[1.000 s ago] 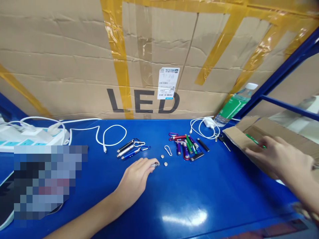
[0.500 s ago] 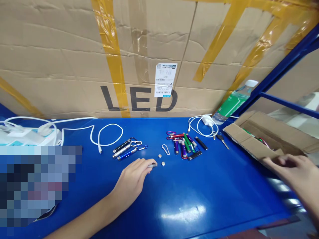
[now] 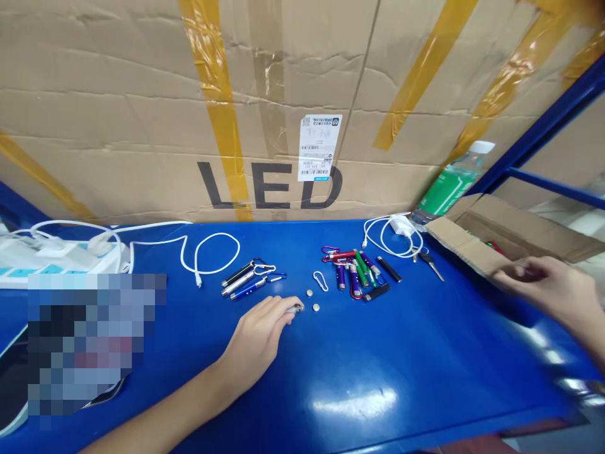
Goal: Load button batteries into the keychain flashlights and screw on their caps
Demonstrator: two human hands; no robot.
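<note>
Left hand (image 3: pixel 262 328): a small silver metal cylinder (image 3: pixel 293 309) is pinched at its fingertips, over the glossy blue tabletop (image 3: pixel 378 353).
Right hand (image 3: pixel 548 290): held well apart from the left, at the near edge of an open brown cardboard box (image 3: pixel 458 243); whether anything is gripped cannot be told.
Discs: two round silver discs (image 3: pixel 316 307) are seen just beside the cylinder.
Pile: red, green and purple metal tubes (image 3: pixel 355 280) are heaped between the hands.
</note>
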